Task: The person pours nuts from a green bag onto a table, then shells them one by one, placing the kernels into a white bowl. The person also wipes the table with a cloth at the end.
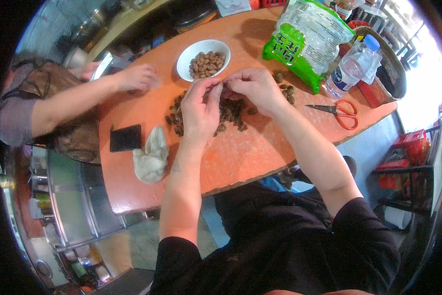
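Both my hands meet above a pile of dark brown shells (pixel 232 110) on the orange table (pixel 243 158). My left hand (pixel 203 107) and my right hand (pixel 256 88) pinch at one small thing between the fingertips; fingers mostly cover it, so its kind cannot be told. Just beyond them stands a white bowl (pixel 184 62), with shelled brown nuts (pixel 207 64) heaped in it. Several whole dark nuts (pixel 288 93) lie to the right of my right hand. Orange-handled scissors (pixel 339 112) rest farther right, their blades apart and pointing left.
A green and clear plastic bag (pixel 305 40), a water bottle (pixel 352 68) and a basket (pixel 394 70) occupy the back right. At the left lie a black flat object (pixel 125 138) and a whitish cloth (pixel 151 156). Another person's hand (pixel 138 78) reaches over the table's left edge.
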